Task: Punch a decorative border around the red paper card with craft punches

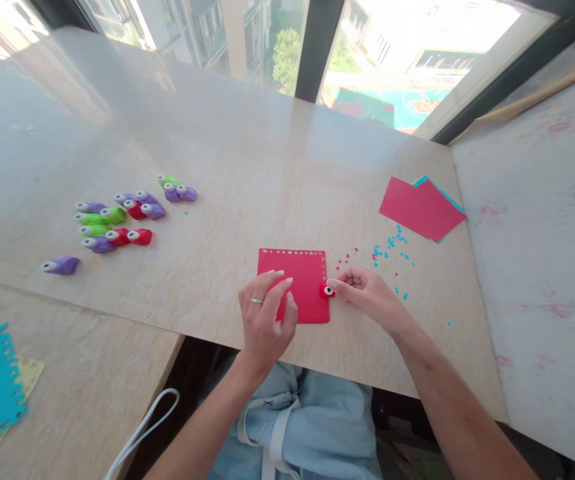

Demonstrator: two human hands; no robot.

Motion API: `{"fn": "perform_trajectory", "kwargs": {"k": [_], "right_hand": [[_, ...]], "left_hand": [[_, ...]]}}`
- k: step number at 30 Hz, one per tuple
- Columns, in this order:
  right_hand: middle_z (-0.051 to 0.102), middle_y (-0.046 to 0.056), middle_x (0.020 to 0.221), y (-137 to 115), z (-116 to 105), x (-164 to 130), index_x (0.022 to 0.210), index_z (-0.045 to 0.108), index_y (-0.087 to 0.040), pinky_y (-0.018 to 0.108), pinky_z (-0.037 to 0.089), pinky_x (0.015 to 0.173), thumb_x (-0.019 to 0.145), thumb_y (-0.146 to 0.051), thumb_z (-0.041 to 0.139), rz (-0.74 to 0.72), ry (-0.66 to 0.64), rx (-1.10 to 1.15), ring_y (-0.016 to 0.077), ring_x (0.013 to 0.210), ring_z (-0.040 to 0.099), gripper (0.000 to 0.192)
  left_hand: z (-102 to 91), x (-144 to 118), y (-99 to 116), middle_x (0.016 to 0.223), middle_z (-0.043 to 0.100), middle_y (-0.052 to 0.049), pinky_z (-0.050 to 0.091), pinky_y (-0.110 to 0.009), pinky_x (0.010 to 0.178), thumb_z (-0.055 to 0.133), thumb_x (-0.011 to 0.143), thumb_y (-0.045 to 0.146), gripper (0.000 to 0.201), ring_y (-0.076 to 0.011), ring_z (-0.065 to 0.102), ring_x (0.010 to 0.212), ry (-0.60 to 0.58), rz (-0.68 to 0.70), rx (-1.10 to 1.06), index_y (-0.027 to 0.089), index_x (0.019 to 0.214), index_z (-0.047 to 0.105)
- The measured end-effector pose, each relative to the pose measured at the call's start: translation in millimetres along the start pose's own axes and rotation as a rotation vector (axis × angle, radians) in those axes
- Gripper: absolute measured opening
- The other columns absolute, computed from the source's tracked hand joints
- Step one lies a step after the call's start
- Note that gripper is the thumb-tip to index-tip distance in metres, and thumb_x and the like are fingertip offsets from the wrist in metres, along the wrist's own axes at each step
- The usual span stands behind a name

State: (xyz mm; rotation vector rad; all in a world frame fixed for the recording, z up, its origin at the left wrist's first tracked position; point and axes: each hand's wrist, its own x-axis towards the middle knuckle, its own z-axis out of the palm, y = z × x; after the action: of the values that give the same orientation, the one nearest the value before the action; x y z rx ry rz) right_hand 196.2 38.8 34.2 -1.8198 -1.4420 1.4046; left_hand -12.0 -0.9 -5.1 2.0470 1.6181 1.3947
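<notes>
pale-blue trousers (340,417) with a white drawstring (278,437) sit below the grip. right hand (367,293) pinches a red craft punch (328,291) narrowly between thumb and fingers, at the right edge of a red card (312,297). holes line the card's top edge and run down its right edge to the grip. left of it, the left hand (266,323) lies over the card, fingers loosely spread, holding nothing. beyond the grip and to its right are punched-out bits (391,243) and red paper sheets (420,208); well to its left, more craft punches (118,236).
</notes>
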Motion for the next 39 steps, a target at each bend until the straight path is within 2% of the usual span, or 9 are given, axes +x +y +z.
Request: {"fn": "perform_trajectory", "kwargs": {"k": [4,9,16,25,32,39], "right_hand": [[0.062,0.001,0.066,-5.1,-4.8,1.3,0.075,0.062,-0.018,0.025,0.035,0.05,0.07,-0.059,0.073,0.056,-0.039,-0.023,0.0125,0.056,0.051,0.043],[0.056,-0.002,0.057,-5.2,-6.0,2.4,0.071,0.063,-0.019,0.024,0.029,0.047,0.064,-0.057,0.079,0.081,-0.053,-0.009,0.0111,0.052,0.045,0.042],[0.054,-0.002,0.055,-5.2,-5.1,3.1,0.069,0.063,-0.018,0.024,0.028,0.048,0.062,-0.054,0.08,0.084,-0.031,-0.015,0.0103,0.051,0.043,0.04],[0.053,-0.003,0.055,-0.6,-5.9,2.7,0.063,0.057,-0.019,0.025,0.027,0.049,0.067,-0.053,0.077,0.006,-0.034,-0.045,0.0095,0.05,0.042,0.039],[0.054,-0.003,0.056,2.9,-5.3,5.6,0.062,0.057,-0.019,0.024,0.032,0.048,0.065,-0.052,0.076,0.014,-0.016,-0.076,0.0092,0.05,0.044,0.039],[0.049,-0.004,0.049,3.9,-4.6,10.0,0.059,0.057,-0.019,0.023,0.026,0.043,0.062,-0.055,0.076,-0.001,-0.006,-0.135,0.0085,0.045,0.04,0.041]], "left_hand": [[5.7,-1.7,-5.4,0.118,0.066,-0.013,0.045,-0.047,0.099,0.053,0.091,0.015,0.025,-0.0249,0.06,0.115,0.001,-0.072,-0.005,0.018,0.114,0.062],[10.6,-3.0,-8.3,0.121,0.065,-0.013,0.044,-0.048,0.1,0.055,0.088,0.015,0.029,-0.0272,0.058,0.118,-0.075,-0.142,0.004,0.018,0.116,0.061],[9.6,1.0,-4.9,0.115,0.068,-0.011,0.043,-0.048,0.096,0.06,0.084,0.014,0.026,-0.0291,0.059,0.113,-0.175,-0.178,0.07,0.018,0.109,0.065],[9.0,3.3,-5.3,0.111,0.071,-0.01,0.041,-0.049,0.096,0.059,0.084,0.016,0.019,-0.0302,0.06,0.112,-0.189,-0.179,0.071,0.02,0.1,0.069],[9.1,2.8,-3.1,0.112,0.071,-0.006,0.039,-0.043,0.101,0.058,0.085,0.016,0.02,-0.0263,0.059,0.115,-0.218,-0.213,0.102,0.022,0.099,0.071],[10.0,2.2,-3.4,0.112,0.071,-0.006,0.037,-0.043,0.103,0.058,0.084,0.016,0.019,-0.0262,0.058,0.115,-0.22,-0.2,0.109,0.023,0.097,0.071]]}}
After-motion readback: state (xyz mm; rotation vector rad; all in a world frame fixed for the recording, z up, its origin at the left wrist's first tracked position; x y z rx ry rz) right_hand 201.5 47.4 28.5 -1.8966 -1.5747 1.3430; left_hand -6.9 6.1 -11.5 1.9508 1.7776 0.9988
